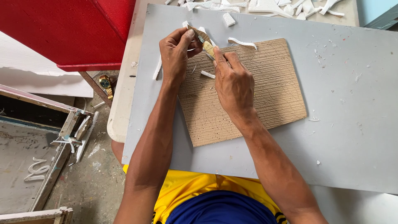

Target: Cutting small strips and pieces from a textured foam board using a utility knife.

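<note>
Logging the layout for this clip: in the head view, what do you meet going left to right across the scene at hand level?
Red panel → wristwatch on the floor → left hand → small knife held between both hands → right hand → cardboard mat → bare grey board.

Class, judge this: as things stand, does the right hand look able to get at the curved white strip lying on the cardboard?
Probably yes: the curved white strip lies uncovered just beyond the right hand, though that hand holds a small tool.
</note>
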